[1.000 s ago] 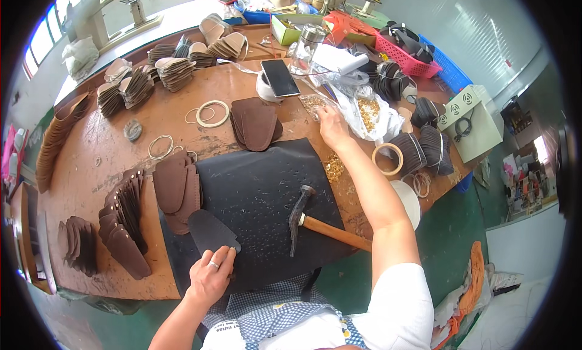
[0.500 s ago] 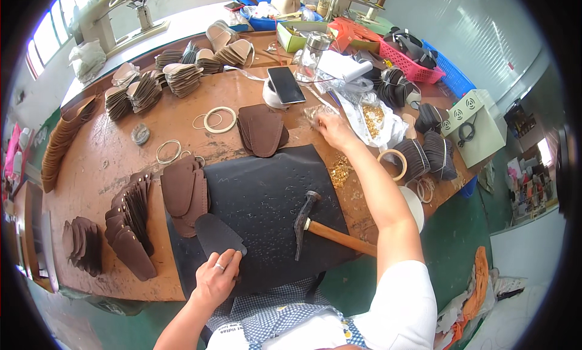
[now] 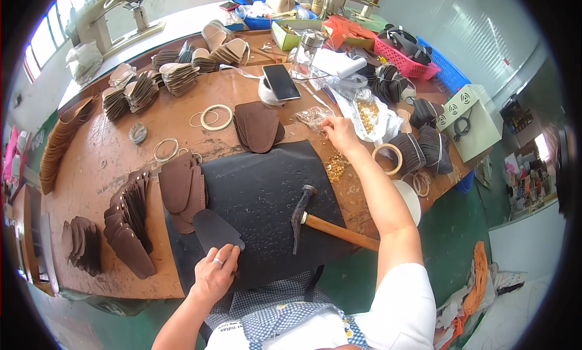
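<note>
My left hand [image 3: 213, 273] grips the near end of a dark, tongue-shaped leather piece [image 3: 216, 230], its fingertips closed on the edge. The piece lies on a black, pitted mat [image 3: 267, 192]. My right hand [image 3: 341, 134] is stretched far forward, its fingers pinched together; anything between them is too small to make out. Beside those fingertips lies a small clear plastic bag [image 3: 313, 116]. Just nearer than the hand is a heap of small gold-coloured metal pieces [image 3: 335, 167]. A hammer [image 3: 336, 229] with a wooden handle rests on the mat's right part, touched by neither hand.
Brown leather pieces [image 3: 183, 189] overlap the mat's left edge, with more stacks [image 3: 128, 229] further left. Another pile [image 3: 259, 127] sits beyond the mat. A phone [image 3: 281, 83], a glass jar [image 3: 308, 50], tape rings [image 3: 216, 117] and a white bag [image 3: 388, 127] of gold-coloured pieces stand farther back.
My right hand has drawn back a little to the right, off the clear plastic bag, which shows more now. My left hand stays on the leather piece.
</note>
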{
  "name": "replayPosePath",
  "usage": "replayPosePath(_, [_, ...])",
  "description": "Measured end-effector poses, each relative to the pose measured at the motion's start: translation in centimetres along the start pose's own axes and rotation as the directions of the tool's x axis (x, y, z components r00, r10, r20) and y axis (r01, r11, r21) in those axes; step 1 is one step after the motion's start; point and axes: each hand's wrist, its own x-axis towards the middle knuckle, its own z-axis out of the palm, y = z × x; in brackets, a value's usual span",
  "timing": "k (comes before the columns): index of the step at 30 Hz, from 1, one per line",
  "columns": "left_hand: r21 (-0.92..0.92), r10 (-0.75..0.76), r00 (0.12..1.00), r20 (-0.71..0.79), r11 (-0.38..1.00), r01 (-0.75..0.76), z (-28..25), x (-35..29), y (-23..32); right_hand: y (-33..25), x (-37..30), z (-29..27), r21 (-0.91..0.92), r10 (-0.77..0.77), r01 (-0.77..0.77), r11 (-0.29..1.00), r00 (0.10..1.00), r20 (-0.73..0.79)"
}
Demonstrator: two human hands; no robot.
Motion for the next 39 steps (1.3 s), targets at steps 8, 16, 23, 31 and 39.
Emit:
replayPosePath(8, [0.048, 0.008, 1.0, 0.026, 0.999, -0.009, -0.1, -1.0, 0.0, -0.3, -1.1, 0.2, 0.116, 0.055, -0.043, 0.992, 0.994, -0.094])
replayPosePath(16, [0.05, 0.082, 0.994, 0.068, 0.995, -0.086, 0.7, -1.0, -0.9, -16.5, -8.6, -2.7, 0.706, 0.051, -0.424, 0.566, 0.874, 0.484])
replayPosePath(23, [0.107, 0.05, 0.993, 0.105, 0.992, -0.062, 0.1, -1.8, -0.2, -22.8, -15.4, 2.6, 0.603, -0.165, -0.474, 0.641, 0.683, 0.712])
replayPosePath(31, [0.116, 0.025, 0.996, 0.09, 0.993, -0.036, 0.3, -2.6, 0.1, -22.3, -16.3, 3.7, 0.621, -0.145, -0.618, 0.483, 0.643, 0.752])
replayPosePath(39, [0.069, 0.013, 0.996, 0.092, 0.997, -0.02, 0.1, -2.5, 0.1, -22.1, -16.2, 3.1, 0.597, -0.124, -0.671, 0.44, 0.613, 0.78])
